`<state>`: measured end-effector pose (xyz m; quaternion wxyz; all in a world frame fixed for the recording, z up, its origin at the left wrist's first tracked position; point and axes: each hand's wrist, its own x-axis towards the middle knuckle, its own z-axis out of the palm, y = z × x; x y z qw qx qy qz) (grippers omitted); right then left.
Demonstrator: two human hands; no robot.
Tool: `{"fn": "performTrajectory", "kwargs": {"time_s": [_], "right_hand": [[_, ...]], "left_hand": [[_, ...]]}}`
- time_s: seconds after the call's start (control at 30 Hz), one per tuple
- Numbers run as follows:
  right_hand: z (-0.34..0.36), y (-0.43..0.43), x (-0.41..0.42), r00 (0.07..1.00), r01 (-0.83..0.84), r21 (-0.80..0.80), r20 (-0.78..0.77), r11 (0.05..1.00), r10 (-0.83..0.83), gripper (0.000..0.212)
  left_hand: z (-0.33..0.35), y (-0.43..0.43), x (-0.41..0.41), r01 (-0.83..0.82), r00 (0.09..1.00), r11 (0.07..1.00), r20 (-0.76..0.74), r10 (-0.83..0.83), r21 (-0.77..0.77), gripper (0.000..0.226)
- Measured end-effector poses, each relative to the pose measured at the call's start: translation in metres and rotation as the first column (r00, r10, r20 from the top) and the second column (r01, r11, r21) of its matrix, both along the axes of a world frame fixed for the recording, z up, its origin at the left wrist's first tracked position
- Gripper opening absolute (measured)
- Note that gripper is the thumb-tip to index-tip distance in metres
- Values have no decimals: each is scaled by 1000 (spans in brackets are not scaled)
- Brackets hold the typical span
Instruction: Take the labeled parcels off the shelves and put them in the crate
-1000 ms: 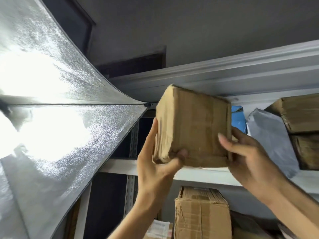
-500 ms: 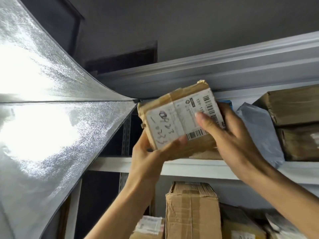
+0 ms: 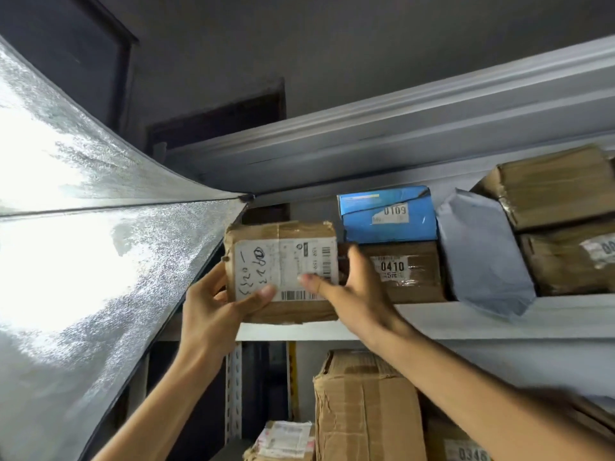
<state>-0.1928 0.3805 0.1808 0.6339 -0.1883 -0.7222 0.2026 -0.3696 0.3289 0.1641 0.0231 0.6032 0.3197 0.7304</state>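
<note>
The parcel point(image 3: 286, 241) is a small brown carton, held in front of the left end of the shelf point(image 3: 466, 319), just beside the box point(image 3: 412, 271) marked 0410; whether its bottom edge touches the shelf one cannot tell. The left hand point(image 3: 209, 304) holds the lower left corner, thumb on the white label point(image 3: 253, 261) and fingers behind. The right hand point(image 3: 352, 294) takes the right side in the same way. So both grips are closed on the parcel. The carton looks light and stiff enough, but its corners are worn and the tape looks smooth. Probably it is best held by its two opposite sides, not by the label. The crate is not in view.
</note>
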Motion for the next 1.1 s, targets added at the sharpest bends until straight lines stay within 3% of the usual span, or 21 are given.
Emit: {"fn": "performTrajectory", "kwargs": {"time_s": [0.07, 0.17, 0.27, 0.47, 0.57, 0.77, 1.1], "right_hand": [[0, 11, -12, 1000, 18, 12, 12, 1000, -18, 39], [3, 27, -27, 999, 18, 16, 42, 1000, -18, 50], [10, 40, -35, 996, 64, -3, 60, 998, -64, 42], [32, 55, -49, 973, 203, -87, 131, 975, -191, 37], [38, 61, -58, 977, 161, -117, 162, 980, -142, 41], [43, 75, -59, 975, 157, -210, 187, 965, -118, 45], [39, 80, -59, 958, 271, -243, 161, 931, -237, 51]], "left_hand": [[2, 13, -10, -6, 1000, 1000, 11, 6, -31, 46], [6, 29, -24, -33, 999, 997, 5, 34, -67, 50], [11, 45, -32, -49, 999, 994, 7, 50, -98, 57], [33, 82, -45, -50, 998, 971, 33, 60, -233, 48], [37, 92, -55, -92, 994, 949, 24, 105, -301, 52], [35, 103, -50, -238, 970, 930, -17, 243, -281, 53], [40, 102, -38, -271, 962, 900, -81, 260, -340, 50]]}}
